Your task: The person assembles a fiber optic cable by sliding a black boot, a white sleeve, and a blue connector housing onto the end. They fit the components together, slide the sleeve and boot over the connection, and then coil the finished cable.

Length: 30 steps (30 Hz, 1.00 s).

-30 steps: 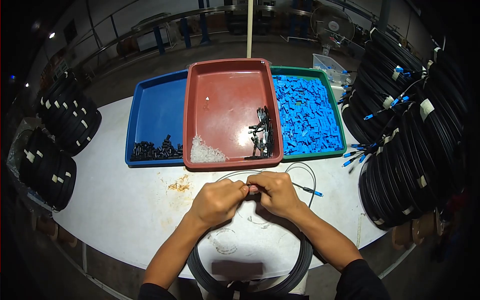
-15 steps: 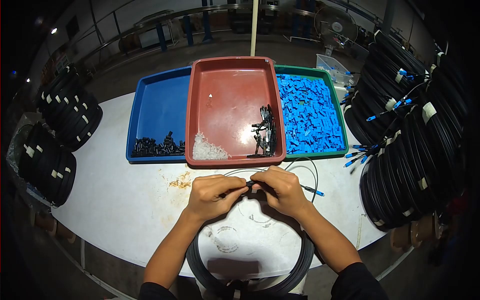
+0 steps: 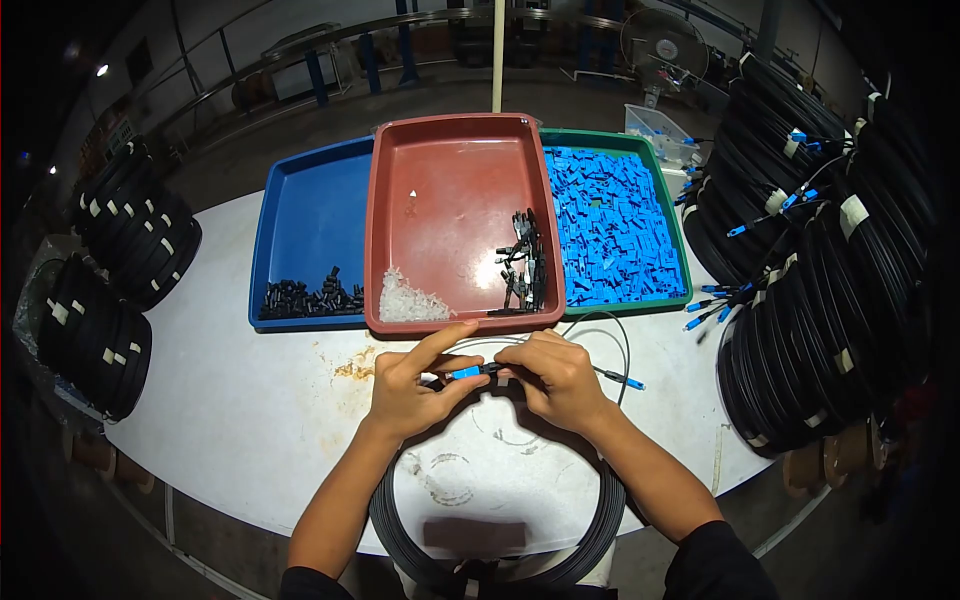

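Note:
Between my hands, just below the red tray (image 3: 455,328), is a small blue connector (image 3: 466,373) with a black part (image 3: 488,368) at its right end. My left hand (image 3: 412,388) pinches the blue connector between thumb and fingers, its index finger raised. The fingers of my right hand (image 3: 556,376) are closed on the black part. Another blue-tipped cable end (image 3: 628,381) lies on the table right of my right hand. A coil of black cable (image 3: 607,510) rests below my hands at the table's near edge.
A blue tray (image 3: 315,215) holds black pieces; the red one holds clear bits and black parts. Blue connectors fill a green tray (image 3: 672,220). Stacks of black cable coils stand left (image 3: 95,335) and right (image 3: 790,350). A clear box (image 3: 655,135) sits behind.
The left index finger has lifted, and the blue connector now shows between my hands. The view has shifted slightly.

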Available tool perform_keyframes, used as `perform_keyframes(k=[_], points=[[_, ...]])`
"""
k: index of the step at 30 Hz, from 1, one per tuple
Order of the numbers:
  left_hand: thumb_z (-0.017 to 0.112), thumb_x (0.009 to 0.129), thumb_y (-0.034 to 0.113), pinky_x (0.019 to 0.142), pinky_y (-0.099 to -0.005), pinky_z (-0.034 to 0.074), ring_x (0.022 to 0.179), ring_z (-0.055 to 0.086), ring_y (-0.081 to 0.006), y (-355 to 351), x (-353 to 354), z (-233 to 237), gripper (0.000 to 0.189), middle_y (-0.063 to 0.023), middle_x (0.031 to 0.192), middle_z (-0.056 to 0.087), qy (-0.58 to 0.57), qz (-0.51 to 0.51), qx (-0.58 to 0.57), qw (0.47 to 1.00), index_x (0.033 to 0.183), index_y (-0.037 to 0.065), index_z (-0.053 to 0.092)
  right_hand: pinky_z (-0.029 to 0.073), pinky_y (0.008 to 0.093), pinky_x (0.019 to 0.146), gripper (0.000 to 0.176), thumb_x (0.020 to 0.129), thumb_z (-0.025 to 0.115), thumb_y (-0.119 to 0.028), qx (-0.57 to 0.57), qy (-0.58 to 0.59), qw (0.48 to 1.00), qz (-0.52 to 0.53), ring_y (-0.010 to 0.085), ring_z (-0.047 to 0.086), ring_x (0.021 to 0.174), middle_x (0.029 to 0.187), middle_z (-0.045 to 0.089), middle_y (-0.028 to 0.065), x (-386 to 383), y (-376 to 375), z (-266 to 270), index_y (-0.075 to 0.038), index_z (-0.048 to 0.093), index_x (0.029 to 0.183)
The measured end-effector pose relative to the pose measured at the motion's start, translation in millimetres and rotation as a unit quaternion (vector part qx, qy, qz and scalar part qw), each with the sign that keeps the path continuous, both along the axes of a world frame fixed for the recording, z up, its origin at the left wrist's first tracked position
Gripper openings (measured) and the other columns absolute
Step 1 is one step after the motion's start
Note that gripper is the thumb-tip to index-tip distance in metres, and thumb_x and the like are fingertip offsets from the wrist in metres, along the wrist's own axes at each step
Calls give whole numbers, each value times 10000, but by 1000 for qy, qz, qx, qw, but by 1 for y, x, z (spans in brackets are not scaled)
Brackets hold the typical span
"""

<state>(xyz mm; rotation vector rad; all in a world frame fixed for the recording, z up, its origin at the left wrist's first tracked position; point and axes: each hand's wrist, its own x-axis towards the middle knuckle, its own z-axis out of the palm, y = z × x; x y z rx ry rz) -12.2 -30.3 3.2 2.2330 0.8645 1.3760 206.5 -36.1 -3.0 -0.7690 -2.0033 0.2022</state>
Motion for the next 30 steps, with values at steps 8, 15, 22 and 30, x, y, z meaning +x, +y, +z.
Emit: perform_keyframes(k=[8, 15, 22, 30], points=[[904, 740, 37, 755, -257, 613, 905, 779, -204, -1, -1, 1, 628, -108, 921, 794, 0, -4, -10, 1000, 1303, 8, 626, 479, 385, 672, 194, 768, 757, 13, 2, -5, 1000, 3, 291, 610, 689, 751, 645, 109, 0, 0, 2, -27, 692, 946], [901, 742, 26, 757, -258, 613, 904, 779, -203, -1, -1, 1, 624, -105, 927, 793, -8, -3, -3, 1000, 1302, 5, 627, 482, 388, 678, 196, 766, 762, 1, 8, 1, 1000, -4, 290, 617, 706, 775, 656, 107, 0, 0, 3, -32, 698, 949], [898, 743, 15, 750, -255, 618, 915, 777, -212, -2, 0, 1, 617, -109, 998, 784, -14, -10, -20, 1000, 1298, -2, 628, 483, 389, 677, 207, 744, 756, 7, 15, 0, 1000, -7, 285, 622, 723, 777, 658, 98, 1, 0, 2, -29, 693, 938], [883, 751, -8, 758, -256, 618, 921, 775, -219, -2, 1, 0, 592, -113, 994, 785, -12, -9, -9, 1000, 1287, -2, 632, 480, 382, 664, 215, 720, 753, 17, 44, 0, 999, -21, 271, 620, 703, 768, 662, 85, 1, 0, 3, -36, 703, 922]])
